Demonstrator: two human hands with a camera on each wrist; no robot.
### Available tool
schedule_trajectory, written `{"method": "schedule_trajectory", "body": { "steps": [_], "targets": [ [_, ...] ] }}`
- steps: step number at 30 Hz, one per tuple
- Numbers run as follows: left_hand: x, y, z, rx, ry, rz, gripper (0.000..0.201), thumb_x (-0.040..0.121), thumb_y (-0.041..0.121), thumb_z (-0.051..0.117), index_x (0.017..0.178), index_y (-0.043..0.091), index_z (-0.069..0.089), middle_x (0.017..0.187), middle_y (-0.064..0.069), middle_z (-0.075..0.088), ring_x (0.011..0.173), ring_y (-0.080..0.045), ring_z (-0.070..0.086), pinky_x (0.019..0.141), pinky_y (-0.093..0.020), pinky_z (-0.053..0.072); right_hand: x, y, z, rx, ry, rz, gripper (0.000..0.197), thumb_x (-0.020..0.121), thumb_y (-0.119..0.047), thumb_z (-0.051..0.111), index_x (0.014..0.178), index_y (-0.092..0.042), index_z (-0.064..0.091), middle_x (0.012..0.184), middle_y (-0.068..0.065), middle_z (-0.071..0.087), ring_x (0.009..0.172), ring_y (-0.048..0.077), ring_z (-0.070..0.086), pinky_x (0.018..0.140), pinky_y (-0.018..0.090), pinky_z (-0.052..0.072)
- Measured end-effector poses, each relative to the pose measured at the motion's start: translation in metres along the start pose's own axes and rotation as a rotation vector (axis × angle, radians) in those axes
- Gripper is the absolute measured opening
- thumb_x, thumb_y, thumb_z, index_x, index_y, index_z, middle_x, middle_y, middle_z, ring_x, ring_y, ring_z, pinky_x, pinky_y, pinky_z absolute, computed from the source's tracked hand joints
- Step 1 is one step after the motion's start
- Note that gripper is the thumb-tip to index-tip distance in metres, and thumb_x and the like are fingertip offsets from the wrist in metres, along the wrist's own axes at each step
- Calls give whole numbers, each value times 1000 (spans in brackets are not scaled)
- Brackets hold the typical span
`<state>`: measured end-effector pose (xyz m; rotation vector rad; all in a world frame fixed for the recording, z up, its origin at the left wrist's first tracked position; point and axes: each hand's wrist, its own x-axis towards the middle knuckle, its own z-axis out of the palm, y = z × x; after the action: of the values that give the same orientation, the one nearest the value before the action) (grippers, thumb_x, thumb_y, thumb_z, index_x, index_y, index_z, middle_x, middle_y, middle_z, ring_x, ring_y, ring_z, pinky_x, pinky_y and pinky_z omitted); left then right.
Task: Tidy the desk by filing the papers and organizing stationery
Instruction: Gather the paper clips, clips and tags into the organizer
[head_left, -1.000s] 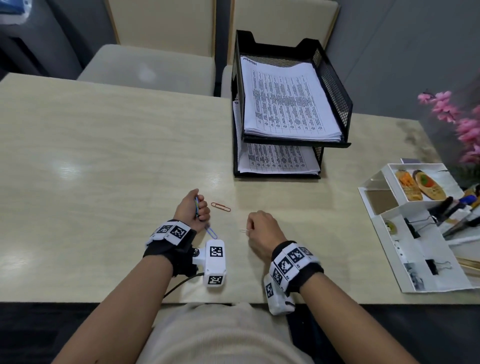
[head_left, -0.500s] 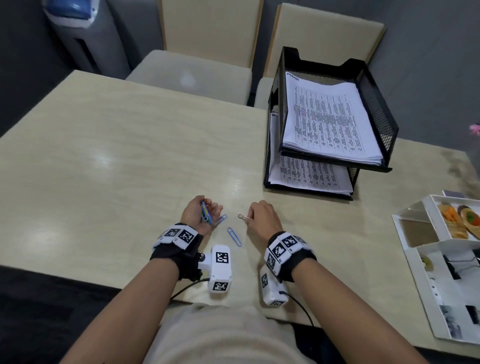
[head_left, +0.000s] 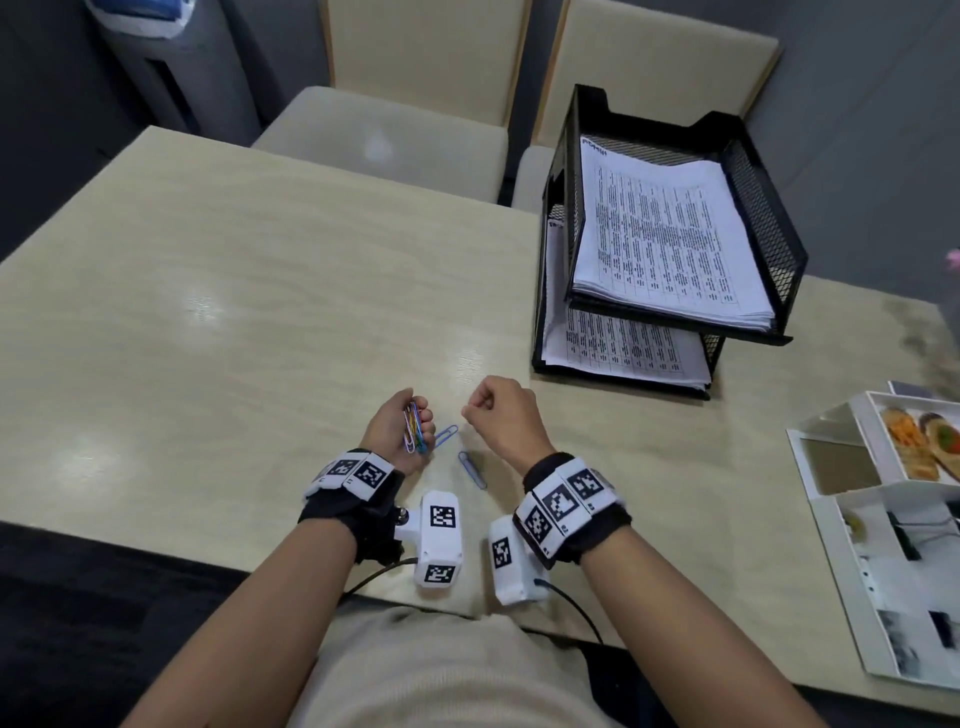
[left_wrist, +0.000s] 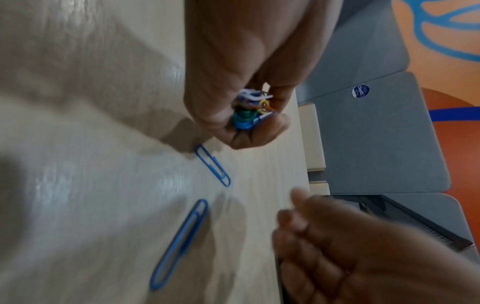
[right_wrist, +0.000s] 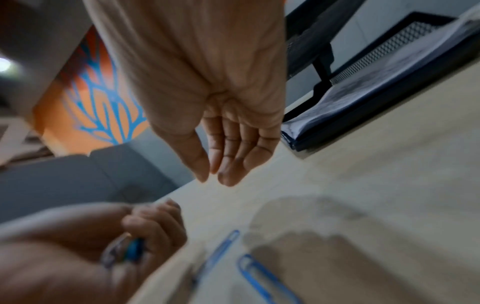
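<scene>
Pale wood covers the worktop (head_left: 218, 322), which fills most of the head view. Near the bottom middle, the left hand (head_left: 397, 434) has its grip curled tight around a bunch of coloured paper clips (head_left: 413, 427). In the left wrist view the bunch (left_wrist: 250, 112) sits between the thumb and the bent fingers, with blue, green, yellow and white clips showing. Two blue paper clips lie flat on the worktop, just right of that hand. The upper blue clip (head_left: 445, 435) is just beside the left hand's fingers, and I cannot tell if it touches them. The lower blue clip (head_left: 472, 470) lies in the gap between the two wrists, apart from both hands. The right hand (head_left: 504, 415) is to the right of the clips. From the head view its fingers look bent, but the right wrist view shows the fingers (right_wrist: 233, 152) nearly straight with the thumb close beside them, and nothing in the grip. A black paper tray (head_left: 769, 223) stands at the upper right, with printed papers (head_left: 660, 239) on both shelves. A white organizer box (head_left: 831, 525) sits at the right edge.
</scene>
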<state>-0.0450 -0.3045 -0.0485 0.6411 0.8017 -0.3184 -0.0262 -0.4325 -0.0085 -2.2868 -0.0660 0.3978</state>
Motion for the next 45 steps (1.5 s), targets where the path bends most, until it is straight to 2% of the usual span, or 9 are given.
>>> {"method": "schedule_trajectory", "body": {
  "steps": [6,11,16,23,28,33,38,41,45],
  "targets": [
    [-6,8,-9,31,27,-7,41,98,30,31,59,17,34,28,5,34,20,-7,27,26,-11,15,-17,27,17,-429,-249,27,14,84,-15,57,94,-4,55,113,17,56,108,32,52,77,33,40],
    [-9,14,-17,-9,55,3,53,98,31,30,49,16,40,28,5,32,19,-7,26,25,-10,15,-10,16,21,-460,-300,-164,5,87,-8,53,87,-5,57,106,17,58,101,35,54,84,39,45],
    [-12,11,-21,-22,88,33,48,98,31,31,54,16,38,28,5,34,19,-7,28,25,-8,17,5,5,26,-575,-322,-304,25,84,2,51,106,-6,57,111,15,61,103,34,55,83,37,43],
    [-6,-4,-6,28,80,9,40,98,29,31,62,16,36,29,5,39,21,-6,34,26,-8,24,-18,33,10,-675,-299,-290,19,86,0,48,104,-4,53,114,15,54,107,32,48,79,37,39],
    [3,-41,44,208,-9,-106,41,98,34,34,60,19,34,27,1,33,19,-6,27,24,-9,16,-58,74,-30,-365,-139,-17,9,88,-1,45,90,-8,51,101,14,60,88,28,50,70,35,38],
    [12,-107,121,401,-116,-201,42,98,36,35,60,18,33,27,3,32,19,-5,28,25,-9,19,-98,133,-110,68,225,296,26,78,6,40,75,-15,55,84,12,56,76,23,51,71,36,48],
    [-4,-190,212,437,-248,-293,40,100,27,31,64,12,39,29,3,39,36,-8,39,40,-13,33,-140,187,-207,71,563,436,18,83,6,52,78,-1,67,79,12,63,73,20,53,52,8,37],
    [-17,-236,256,458,-339,-351,39,99,20,28,62,11,36,29,1,36,53,-12,25,54,-18,26,-154,225,-243,55,664,558,14,85,-1,56,85,1,70,92,19,70,87,29,63,65,16,38],
    [-19,-288,298,588,-409,-371,36,96,13,27,61,15,32,32,3,32,40,-12,29,51,-19,24,-158,264,-261,-18,652,640,16,82,0,55,77,-4,70,92,19,70,92,33,64,74,29,48]
  ]
}}
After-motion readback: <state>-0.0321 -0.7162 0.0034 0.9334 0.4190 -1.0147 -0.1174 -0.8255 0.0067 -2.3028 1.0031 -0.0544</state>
